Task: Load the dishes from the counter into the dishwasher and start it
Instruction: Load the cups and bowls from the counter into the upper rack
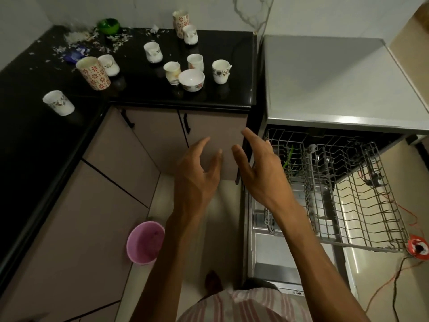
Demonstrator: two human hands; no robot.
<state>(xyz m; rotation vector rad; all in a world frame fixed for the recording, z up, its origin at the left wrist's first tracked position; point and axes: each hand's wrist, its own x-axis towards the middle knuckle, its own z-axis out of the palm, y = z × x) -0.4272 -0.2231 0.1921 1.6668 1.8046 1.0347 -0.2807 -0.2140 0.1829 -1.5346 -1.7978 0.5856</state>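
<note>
Several white patterned cups stand on the black counter (144,94), among them one (221,71) nearest the dishwasher and one (59,102) far left. A white bowl (191,79) sits near the counter's front edge, and a tall red-flowered tumbler (93,73) stands to the left. The dishwasher (325,84) is open on the right with its wire upper rack (362,196) pulled out and its door (278,259) folded down. My left hand (197,175) and my right hand (260,168) hover empty, fingers spread, below the counter in front of the cabinet.
A pink bucket (145,242) stands on the floor by the cabinets. White scraps, a green bowl (108,26) and a blue wrapper (75,54) litter the counter's back left. Orange cable and a red reel (417,247) lie on the floor right of the rack.
</note>
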